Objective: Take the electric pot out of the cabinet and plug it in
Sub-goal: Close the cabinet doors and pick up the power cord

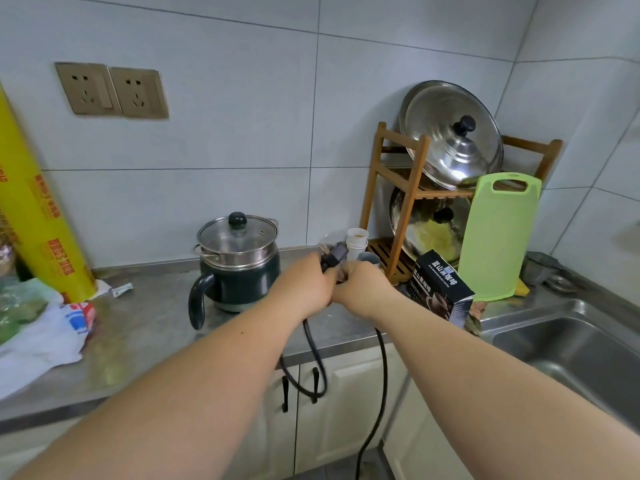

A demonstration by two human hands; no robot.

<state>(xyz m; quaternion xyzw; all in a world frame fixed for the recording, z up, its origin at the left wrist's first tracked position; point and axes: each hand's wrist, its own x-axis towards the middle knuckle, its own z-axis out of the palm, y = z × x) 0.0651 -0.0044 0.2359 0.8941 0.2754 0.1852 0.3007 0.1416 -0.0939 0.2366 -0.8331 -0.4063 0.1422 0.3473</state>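
Note:
The dark green electric pot (242, 271) with a steel steamer tier and glass lid stands on the steel counter (156, 327), its handle toward me. My left hand (303, 289) and my right hand (360, 287) meet just right of the pot. Both grip the black power cord (379, 393). The black plug (333, 255) sticks up above my left hand, prongs pointing up and left. The cord hangs in loops before the cabinet doors (349, 403). Two brown wall sockets (112, 91) sit on the tiles at upper left, nothing in them.
A yellow cling-film roll (34, 216) and plastic bags (38, 327) lie on the left. Paper cups (356, 242), a wooden rack (398, 202) with pot lids, a black coffee box (440, 285) and a green cutting board (497, 237) stand right. The sink (571, 348) is at far right.

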